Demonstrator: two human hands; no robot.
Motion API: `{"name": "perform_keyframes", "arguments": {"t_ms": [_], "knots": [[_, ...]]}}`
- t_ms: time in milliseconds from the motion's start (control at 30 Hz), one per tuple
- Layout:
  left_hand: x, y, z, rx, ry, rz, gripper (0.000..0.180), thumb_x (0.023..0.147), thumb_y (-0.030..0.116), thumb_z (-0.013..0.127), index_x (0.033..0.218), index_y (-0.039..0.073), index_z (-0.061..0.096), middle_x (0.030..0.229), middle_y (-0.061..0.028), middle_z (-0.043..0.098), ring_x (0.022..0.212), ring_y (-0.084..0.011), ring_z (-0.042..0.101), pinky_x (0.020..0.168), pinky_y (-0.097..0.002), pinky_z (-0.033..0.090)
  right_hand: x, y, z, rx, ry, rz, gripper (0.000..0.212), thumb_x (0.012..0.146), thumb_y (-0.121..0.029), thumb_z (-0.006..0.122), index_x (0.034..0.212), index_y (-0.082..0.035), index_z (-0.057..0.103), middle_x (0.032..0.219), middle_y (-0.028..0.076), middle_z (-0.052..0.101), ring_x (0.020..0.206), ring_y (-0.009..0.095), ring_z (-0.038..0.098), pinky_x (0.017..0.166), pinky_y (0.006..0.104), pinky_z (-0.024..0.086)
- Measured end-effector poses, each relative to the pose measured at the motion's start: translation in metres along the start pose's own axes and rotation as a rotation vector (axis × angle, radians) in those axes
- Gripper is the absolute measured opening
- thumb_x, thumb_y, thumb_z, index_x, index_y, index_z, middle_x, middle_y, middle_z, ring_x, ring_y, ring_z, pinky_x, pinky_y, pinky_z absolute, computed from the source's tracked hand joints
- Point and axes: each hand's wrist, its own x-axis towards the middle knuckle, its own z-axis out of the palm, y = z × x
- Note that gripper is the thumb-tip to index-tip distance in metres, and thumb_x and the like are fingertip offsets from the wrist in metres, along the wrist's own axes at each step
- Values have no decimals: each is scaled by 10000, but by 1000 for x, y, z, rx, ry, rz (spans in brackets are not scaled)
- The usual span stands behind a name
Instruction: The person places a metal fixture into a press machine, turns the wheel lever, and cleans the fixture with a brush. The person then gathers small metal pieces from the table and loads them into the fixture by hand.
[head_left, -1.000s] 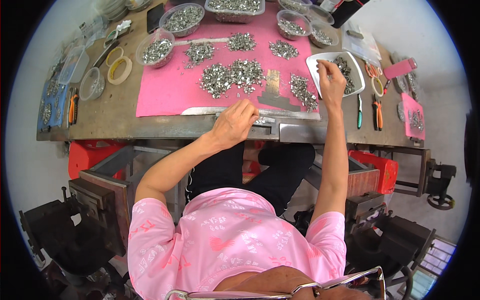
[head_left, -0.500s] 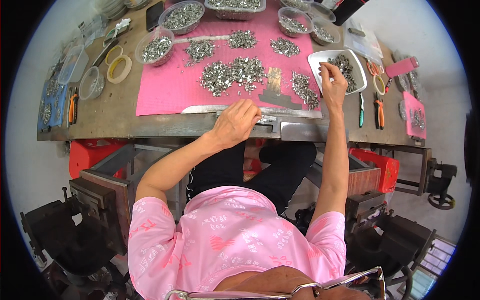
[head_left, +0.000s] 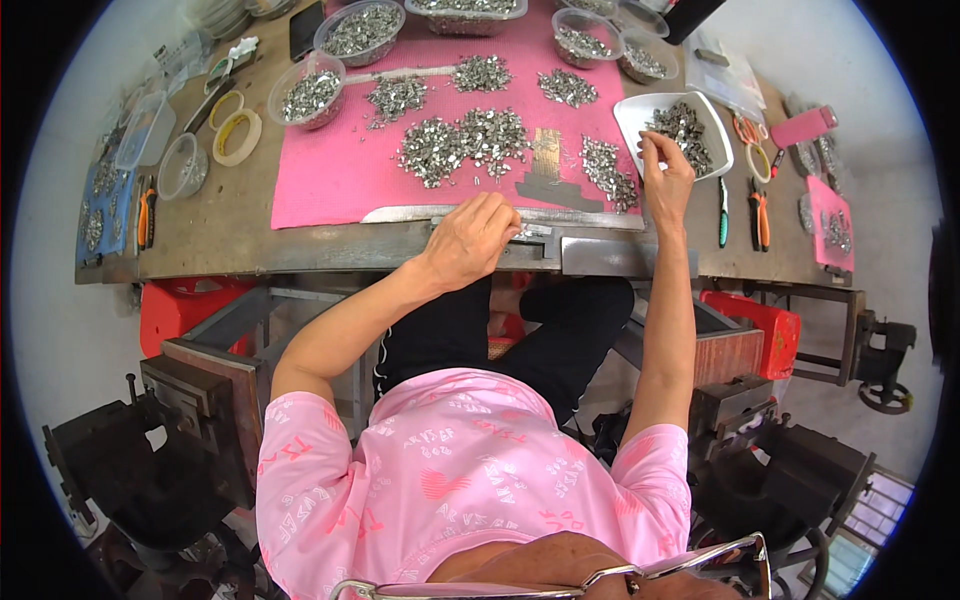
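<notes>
My left hand (head_left: 472, 236) rests at the table's front edge, beside a slotted metal fixture (head_left: 540, 240). Its fingers are curled together; whatever they grip is hidden beneath them. Over the left side of a white tray (head_left: 726, 150), my right hand (head_left: 668, 176) has thumb and fingers pinched together. Any piece between those fingertips is too small to make out. Small dark metal pieces (head_left: 684, 130) are heaped in the tray. A loose pile of shiny metal bits (head_left: 606, 174) lies just left of the right hand, on a pink mat (head_left: 320, 170).
More metal piles (head_left: 465, 145) cover the mat, with clear plastic tubs (head_left: 310, 92) of bits behind. Tape rolls (head_left: 238, 138) and orange-handled pliers (head_left: 148, 212) lie left. Other pliers (head_left: 760, 215) and a green-handled tool (head_left: 723, 228) lie right. A flat metal block (head_left: 615, 256) lines the front edge.
My right hand has come slightly nearer, its fingers still pinched at the tray. My left hand has shifted very slightly, staying at the fixture with its fingers curled.
</notes>
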Motion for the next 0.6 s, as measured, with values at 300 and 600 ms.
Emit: {"name": "perform_keyframes", "arguments": {"t_ms": [300,600], "knots": [[6,-1,1,33,-25,33,105,884,40,629,932,12,540,904,-128,557,820,-330,574,717,-431,477,-2,2,-2,-17,27,-14,118,925,-61,669,1010,-13,735,846,100,721,737,160,695,690,302,532],[-1,3,-3,95,-26,111,115,863,68,660,951,34,595,902,-107,548,825,-299,571,731,-408,480,17,2,7,-78,63,-157,107,898,-5,663,986,-22,722,848,130,681,757,241,686,705,338,533]]}}
